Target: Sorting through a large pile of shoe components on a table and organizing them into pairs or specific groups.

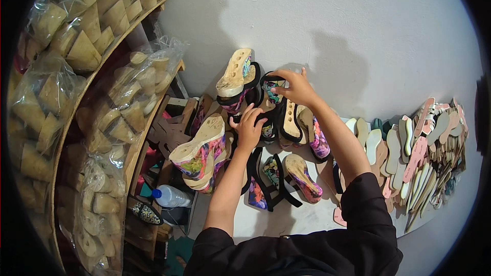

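My right hand [296, 88] reaches over a cluster of wedge sandals, its thumb and fingers closed on the black-edged floral strap of a sandal [272, 92]. Just left of it, my left hand [247, 129] has its fingers apart over the sandals, close to a strap; whether the fingertips touch it, I cannot tell. A pale wedge sole with a flowery side [208, 140] lies left of my left wrist. Behind my hands, another wedge [237, 71] rests upside down on the pile. Between my forearms lie a black-strapped sandal [273, 171] and a floral wedge [306, 176].
A white table [317, 217] stands against a grey wall. Many loose insoles [409, 158] are heaped at its right end. On the left, shelves [76, 117] hold plastic bags of pale wedge blocks [105, 15]. A blue-capped bottle [174, 196] stands near the table's left edge.
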Demonstrator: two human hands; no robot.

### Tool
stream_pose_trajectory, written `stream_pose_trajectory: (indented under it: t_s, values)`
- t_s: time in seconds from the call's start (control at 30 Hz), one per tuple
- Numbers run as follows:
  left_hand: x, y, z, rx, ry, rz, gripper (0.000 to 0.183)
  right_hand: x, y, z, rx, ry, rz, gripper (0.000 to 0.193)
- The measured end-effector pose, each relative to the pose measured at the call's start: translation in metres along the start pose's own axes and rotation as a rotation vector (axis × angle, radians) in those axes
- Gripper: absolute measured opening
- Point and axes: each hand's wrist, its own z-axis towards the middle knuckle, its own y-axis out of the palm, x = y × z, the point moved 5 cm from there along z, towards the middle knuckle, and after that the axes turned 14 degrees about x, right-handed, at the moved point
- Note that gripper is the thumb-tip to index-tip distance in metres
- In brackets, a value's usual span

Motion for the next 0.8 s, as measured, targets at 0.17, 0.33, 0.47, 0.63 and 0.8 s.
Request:
stream_pose_trajectory:
  t_s: [0.17,0.33,0.47,0.63,0.8]
  values:
    - [-0.004,0.003,-0.003,0.045,0.015,0.022,0.026,-0.006,0.015,-0.008,0.062,-0.027,0.051,0.039]
    - [-0.001,0.001,-0.004,0.184,0.015,0.049,0.023,-0.012,0.039,-0.022,0.149,-0.051,0.015,0.038]
    - [0.007,-0.007,-0.004,0.16,0.048,0.16,0.024,-0.016,0.04,-0.023,0.171,-0.009,0.021,0.046]
    - [0.02,-0.025,-0.002,0.211,0.117,0.157,0.026,-0.02,0.041,-0.024,0.197,-0.024,-0.033,0.052]
    - [0.047,-0.05,-0.016,0.276,0.11,0.052,0.031,-0.016,0.034,-0.031,0.157,0.051,-0.023,0.065]
